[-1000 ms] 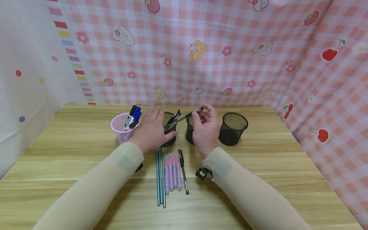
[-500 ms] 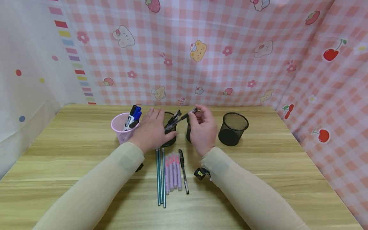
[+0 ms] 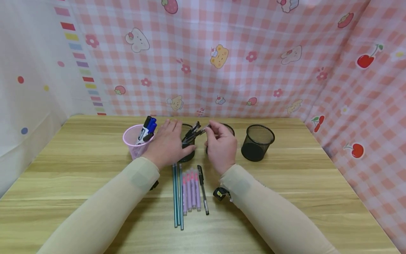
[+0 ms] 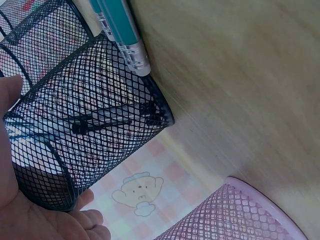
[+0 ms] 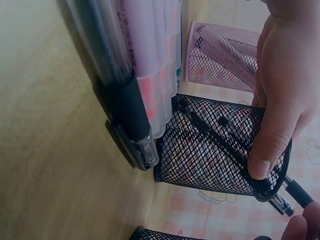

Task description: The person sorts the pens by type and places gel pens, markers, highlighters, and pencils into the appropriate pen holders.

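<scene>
My left hand (image 3: 166, 143) holds a black mesh pen cup (image 3: 188, 155) at its left side, its thumb (image 5: 267, 150) across the near wall in the right wrist view. Black gel pens lean inside this cup, seen through the mesh in the left wrist view. Between thumb and fingers, my right hand (image 3: 222, 146) pinches another gel pen (image 5: 298, 194) by its upper end. That pen slants down leftward into the cup's mouth; its lower end is hard to tell from the other pens.
A pink mesh cup (image 3: 130, 137) with several markers (image 3: 147, 128) stands left. Two more black cups stand right, one partly behind my right hand, the other (image 3: 257, 141) farther right. Teal pencils (image 3: 175, 201), lilac highlighters (image 3: 191, 192) and a gel pen (image 3: 203, 190) lie in front.
My right hand has moved left and slightly down, and the pen it pinches has slid deeper into the black cup. The left hand has stayed on the cup.
</scene>
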{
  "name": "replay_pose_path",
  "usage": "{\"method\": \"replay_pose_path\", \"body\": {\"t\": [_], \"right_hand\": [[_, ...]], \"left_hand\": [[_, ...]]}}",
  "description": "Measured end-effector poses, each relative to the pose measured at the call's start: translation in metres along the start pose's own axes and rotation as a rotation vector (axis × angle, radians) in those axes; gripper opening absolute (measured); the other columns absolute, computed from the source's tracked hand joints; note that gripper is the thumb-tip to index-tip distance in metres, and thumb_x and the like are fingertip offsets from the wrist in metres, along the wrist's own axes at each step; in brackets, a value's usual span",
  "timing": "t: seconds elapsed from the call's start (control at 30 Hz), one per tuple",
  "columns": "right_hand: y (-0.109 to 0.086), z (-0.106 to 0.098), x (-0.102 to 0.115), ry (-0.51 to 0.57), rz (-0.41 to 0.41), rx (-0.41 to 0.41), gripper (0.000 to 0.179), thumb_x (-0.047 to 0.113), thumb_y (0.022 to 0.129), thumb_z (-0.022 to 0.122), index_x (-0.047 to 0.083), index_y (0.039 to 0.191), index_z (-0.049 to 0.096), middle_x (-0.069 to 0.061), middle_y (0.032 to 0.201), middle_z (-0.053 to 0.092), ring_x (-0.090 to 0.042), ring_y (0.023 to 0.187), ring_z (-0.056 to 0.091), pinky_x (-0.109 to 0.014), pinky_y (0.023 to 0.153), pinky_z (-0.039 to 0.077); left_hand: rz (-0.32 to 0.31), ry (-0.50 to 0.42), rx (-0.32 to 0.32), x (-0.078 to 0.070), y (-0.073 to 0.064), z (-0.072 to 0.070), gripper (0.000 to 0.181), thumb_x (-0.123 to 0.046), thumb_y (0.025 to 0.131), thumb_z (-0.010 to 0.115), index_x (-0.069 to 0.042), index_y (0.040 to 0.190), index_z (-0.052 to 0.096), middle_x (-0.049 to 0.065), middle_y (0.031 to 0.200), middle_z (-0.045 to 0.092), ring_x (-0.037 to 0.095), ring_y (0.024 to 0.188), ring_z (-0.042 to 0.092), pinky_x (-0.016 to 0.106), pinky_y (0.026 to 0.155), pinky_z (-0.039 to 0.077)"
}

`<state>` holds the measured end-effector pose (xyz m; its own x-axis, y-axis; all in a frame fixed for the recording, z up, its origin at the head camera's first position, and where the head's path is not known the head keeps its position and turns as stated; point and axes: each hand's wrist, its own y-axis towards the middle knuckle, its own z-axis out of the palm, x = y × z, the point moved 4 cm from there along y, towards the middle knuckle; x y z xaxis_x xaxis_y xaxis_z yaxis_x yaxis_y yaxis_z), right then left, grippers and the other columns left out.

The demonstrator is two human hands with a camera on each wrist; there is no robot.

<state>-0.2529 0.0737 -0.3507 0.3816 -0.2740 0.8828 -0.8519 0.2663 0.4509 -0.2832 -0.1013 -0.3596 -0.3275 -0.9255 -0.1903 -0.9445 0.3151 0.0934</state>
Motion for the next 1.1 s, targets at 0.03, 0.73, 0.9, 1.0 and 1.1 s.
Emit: {"method": "replay_pose_path", "body": {"t": [0.03,0.73,0.9,1.0,1.1], "right_hand": [[0.000,0.001,0.000,-0.005,0.002,0.006,0.023,0.012,0.101,0.071,0.006,0.123,0.077,-0.011,0.104,0.080,-0.019,0.062,0.069,-0.019,0.053,0.054],[-0.006,0.018,-0.003,-0.078,0.074,0.098,0.023,0.013,0.103,0.069,0.007,0.124,0.075,-0.008,0.107,0.080,-0.024,0.069,0.074,-0.024,0.057,0.059],[-0.007,0.020,-0.003,-0.054,0.067,0.112,0.022,0.009,0.102,0.069,0.006,0.122,0.076,-0.011,0.107,0.079,-0.032,0.073,0.076,-0.024,0.058,0.061],[-0.007,0.022,-0.004,-0.061,0.082,0.127,0.023,0.009,0.102,0.069,0.007,0.124,0.076,-0.011,0.108,0.079,-0.034,0.073,0.076,-0.024,0.057,0.060],[-0.008,0.023,-0.006,-0.083,0.098,0.144,0.025,0.009,0.101,0.070,0.009,0.125,0.076,-0.010,0.110,0.079,-0.033,0.072,0.076,-0.023,0.055,0.059]], "left_hand": [[0.000,0.001,-0.001,0.000,0.000,0.000,0.103,-0.070,0.098,0.055,0.002,0.164,0.025,0.024,0.171,0.027,0.044,0.163,0.015,0.053,0.134,0.014],[0.015,0.001,-0.030,0.000,0.000,0.001,0.102,-0.070,0.098,0.057,0.004,0.163,0.029,0.025,0.169,0.031,0.045,0.161,0.020,0.054,0.133,0.018],[0.022,0.001,-0.043,-0.001,0.000,0.000,0.104,-0.072,0.097,0.057,0.004,0.161,0.030,0.026,0.167,0.034,0.045,0.160,0.022,0.054,0.133,0.018],[0.011,-0.005,-0.034,0.000,0.000,0.000,0.104,-0.071,0.097,0.057,0.004,0.162,0.029,0.026,0.168,0.032,0.045,0.161,0.020,0.054,0.133,0.017],[0.004,-0.005,-0.023,0.000,-0.001,0.000,0.103,-0.070,0.098,0.056,0.004,0.163,0.027,0.026,0.169,0.030,0.046,0.161,0.019,0.055,0.133,0.017]]}}
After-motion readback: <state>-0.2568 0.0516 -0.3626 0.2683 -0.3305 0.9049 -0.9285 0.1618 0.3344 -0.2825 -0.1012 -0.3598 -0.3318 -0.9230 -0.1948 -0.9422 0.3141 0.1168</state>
